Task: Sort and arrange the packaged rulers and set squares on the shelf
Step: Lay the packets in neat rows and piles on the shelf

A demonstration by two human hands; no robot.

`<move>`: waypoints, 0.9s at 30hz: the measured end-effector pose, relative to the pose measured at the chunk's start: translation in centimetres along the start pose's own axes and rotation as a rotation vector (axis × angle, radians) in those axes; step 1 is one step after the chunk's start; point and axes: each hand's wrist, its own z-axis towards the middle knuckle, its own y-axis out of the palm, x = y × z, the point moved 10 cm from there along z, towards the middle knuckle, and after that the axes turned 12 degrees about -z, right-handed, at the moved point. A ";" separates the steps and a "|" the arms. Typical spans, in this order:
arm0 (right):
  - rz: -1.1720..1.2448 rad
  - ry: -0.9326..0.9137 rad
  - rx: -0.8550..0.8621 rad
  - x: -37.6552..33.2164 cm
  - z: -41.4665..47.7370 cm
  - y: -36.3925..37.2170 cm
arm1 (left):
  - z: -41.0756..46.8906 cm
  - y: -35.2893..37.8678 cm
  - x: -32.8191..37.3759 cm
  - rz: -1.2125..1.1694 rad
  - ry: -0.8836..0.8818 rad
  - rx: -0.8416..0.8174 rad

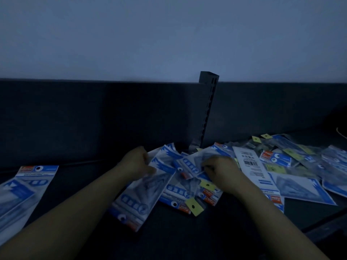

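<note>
Left grip (138,162) is closed round the upper edge of a large blue-and-white plastic pack of rulers and set squares (142,192), thumb on its face, in front of and left of the dark slotted upright post (208,109). That pack slants from the hand down toward the near edge of the dark shelf (169,237). Right grip (220,170) sits just in front of the post, fingers bent down onto the loose heap of blue-and-white packs with yellow paper tags (194,206); in the dim, blurred view I cannot tell whether they pinch one or only press on it. A long white card-backed pack with a barcode (250,167) lies face down right of the post, touching the right wrist. More overlapping packs (300,162) spread farther right of the post. Well to the left of the post, apart from the heap, lies another blue-and-white pack (26,186).
</note>
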 end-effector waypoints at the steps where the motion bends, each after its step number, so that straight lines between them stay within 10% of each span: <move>1: 0.025 -0.007 -0.009 0.0 0.0 -0.1 | -0.1 -0.2 -0.4 -0.051 -0.008 0.001; 9: 0.130 0.094 -0.371 2.3 1.8 3.3 | -1.5 -2.8 -2.7 -0.118 -0.093 0.065; 20: 0.114 0.111 -0.418 1.4 1.8 2.6 | -3.2 -1.7 -1.7 -0.261 -0.145 -0.024; 27: 0.359 0.237 -0.001 3.5 2.4 -0.6 | -2.6 -2.6 -0.9 -0.140 -0.101 0.091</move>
